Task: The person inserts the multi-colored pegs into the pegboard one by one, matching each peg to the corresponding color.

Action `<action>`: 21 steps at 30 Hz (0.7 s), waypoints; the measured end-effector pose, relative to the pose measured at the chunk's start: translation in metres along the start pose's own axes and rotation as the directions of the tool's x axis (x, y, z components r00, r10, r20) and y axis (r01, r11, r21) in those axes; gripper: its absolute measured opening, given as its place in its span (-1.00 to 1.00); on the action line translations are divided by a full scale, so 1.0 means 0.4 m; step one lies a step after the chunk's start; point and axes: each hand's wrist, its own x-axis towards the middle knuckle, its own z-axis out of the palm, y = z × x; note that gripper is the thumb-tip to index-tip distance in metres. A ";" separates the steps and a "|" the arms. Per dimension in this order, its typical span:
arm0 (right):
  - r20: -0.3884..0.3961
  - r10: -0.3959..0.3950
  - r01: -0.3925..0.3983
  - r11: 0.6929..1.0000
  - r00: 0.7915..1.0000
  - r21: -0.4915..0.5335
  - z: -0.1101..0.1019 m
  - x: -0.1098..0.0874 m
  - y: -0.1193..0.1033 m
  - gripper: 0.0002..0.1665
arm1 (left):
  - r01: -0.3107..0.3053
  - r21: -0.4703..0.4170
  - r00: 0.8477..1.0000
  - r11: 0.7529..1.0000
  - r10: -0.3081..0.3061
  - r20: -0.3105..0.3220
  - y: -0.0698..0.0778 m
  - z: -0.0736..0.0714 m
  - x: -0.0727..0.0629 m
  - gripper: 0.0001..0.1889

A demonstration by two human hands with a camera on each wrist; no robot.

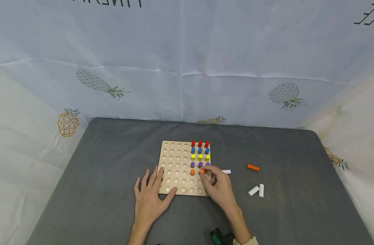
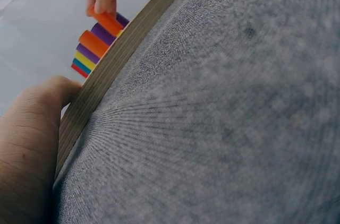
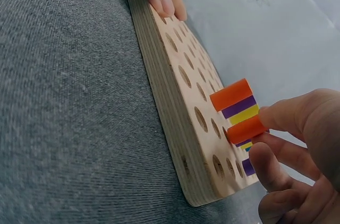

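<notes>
A wooden pegboard (image 1: 174,175) with rows of round holes lies on the grey cloth. My right hand (image 1: 218,187) pinches an orange peg (image 3: 247,129) between thumb and fingertips, its lower end right at a hole. Beside it another orange peg (image 1: 192,172) stands upright in the board. Behind these stand rows of purple pegs (image 1: 192,165), yellow pegs (image 1: 193,157), blue pegs (image 1: 193,150) and red pegs (image 1: 193,144), three in each row. My left hand (image 1: 151,200) rests with spread fingers on the board's near left corner, thumb on the front edge.
Right of the board lie a loose orange peg (image 1: 253,167) and white pegs (image 1: 261,190), one partly behind my right hand. A black and green object (image 1: 220,237) is by my right wrist. Pineapple-print cloth (image 1: 180,95) hangs behind the table.
</notes>
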 end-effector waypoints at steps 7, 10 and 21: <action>0.001 -0.006 0.006 1.000 1.000 -0.007 0.004 0.000 0.003 -0.72 | 0.003 0.000 1.000 1.000 -0.003 0.003 0.002 -0.003 0.000 -0.06; 0.003 -0.008 0.008 1.000 1.000 -0.011 0.004 0.000 0.003 -0.72 | 0.003 0.000 1.000 1.000 -0.003 0.004 0.003 -0.005 0.000 -0.06; 0.029 -0.003 0.004 1.000 1.000 -0.031 0.003 0.002 0.004 -0.72 | 0.000 0.002 1.000 1.000 0.000 0.001 0.004 -0.007 0.001 -0.06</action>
